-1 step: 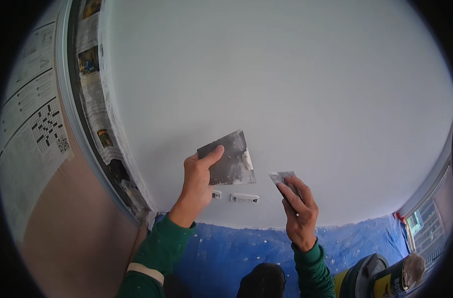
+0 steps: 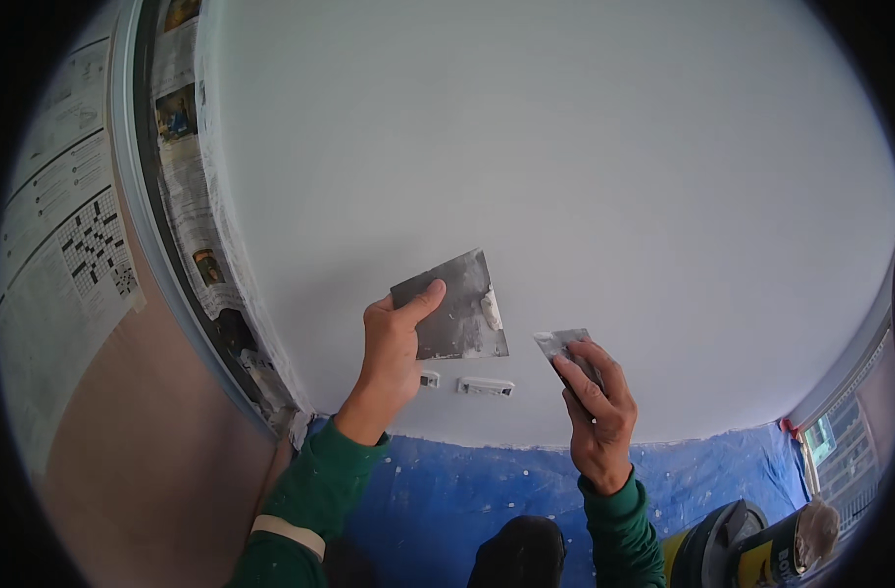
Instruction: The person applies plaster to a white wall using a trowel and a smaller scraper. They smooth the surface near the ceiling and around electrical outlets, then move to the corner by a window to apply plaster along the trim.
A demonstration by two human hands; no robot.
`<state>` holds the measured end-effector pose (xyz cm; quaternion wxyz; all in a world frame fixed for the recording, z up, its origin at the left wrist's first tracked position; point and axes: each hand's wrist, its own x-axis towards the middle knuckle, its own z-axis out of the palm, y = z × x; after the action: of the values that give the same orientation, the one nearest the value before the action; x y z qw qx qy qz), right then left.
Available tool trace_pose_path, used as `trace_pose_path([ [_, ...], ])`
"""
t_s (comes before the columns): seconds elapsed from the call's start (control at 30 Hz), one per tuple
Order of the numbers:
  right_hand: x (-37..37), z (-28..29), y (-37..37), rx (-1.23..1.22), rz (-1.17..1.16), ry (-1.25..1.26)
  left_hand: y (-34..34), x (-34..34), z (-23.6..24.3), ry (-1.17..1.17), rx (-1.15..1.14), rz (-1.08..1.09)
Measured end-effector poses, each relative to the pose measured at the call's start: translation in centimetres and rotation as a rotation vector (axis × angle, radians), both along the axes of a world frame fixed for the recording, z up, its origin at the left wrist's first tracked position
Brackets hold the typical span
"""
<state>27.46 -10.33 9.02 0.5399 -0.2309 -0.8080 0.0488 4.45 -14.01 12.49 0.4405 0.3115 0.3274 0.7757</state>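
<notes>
One broad, pale wall [image 2: 585, 176] fills most of the frame, from the top edge down past the centre. Next in size come a brown panel [image 2: 153, 421] at the lower left and a blue sheet [image 2: 467, 480], speckled with white, along the bottom. Newspaper [image 2: 178, 162] runs down a narrow strip at the upper left. At the lower right, a dark and yellow bucket [image 2: 712, 539] stands beside a smaller can [image 2: 771, 554].

Near the centre, the left hand [image 2: 394, 343] pinches a wide flat scraper [image 2: 452, 318], its thumb on the near face; the fingers behind are hidden. Right of centre and lower, the right hand [image 2: 599, 416] grips a smaller scraper [image 2: 563, 343] tilted toward the upper left, its fingers bent around it. The two scrapers are near each other but apart. Just below the wide one, a small white fitting [image 2: 486, 387] sits on the wall. Smallest is a whitish lump [image 2: 491, 310] stuck near the wide scraper's right edge.
</notes>
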Motion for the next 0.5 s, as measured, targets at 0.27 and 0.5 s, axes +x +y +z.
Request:
trace_pose_path([
  [0.27, -2.4, 0.9, 0.4, 0.196, -0.08, -0.277, 0.1, -0.6, -1.6, 0.162, 0.038, 0.184],
  [0.5, -3.5, -0.7, -0.5, 0.202, -0.084, -0.444, 0.9, -0.8, -2.7, 0.222, 0.097, 0.303],
])
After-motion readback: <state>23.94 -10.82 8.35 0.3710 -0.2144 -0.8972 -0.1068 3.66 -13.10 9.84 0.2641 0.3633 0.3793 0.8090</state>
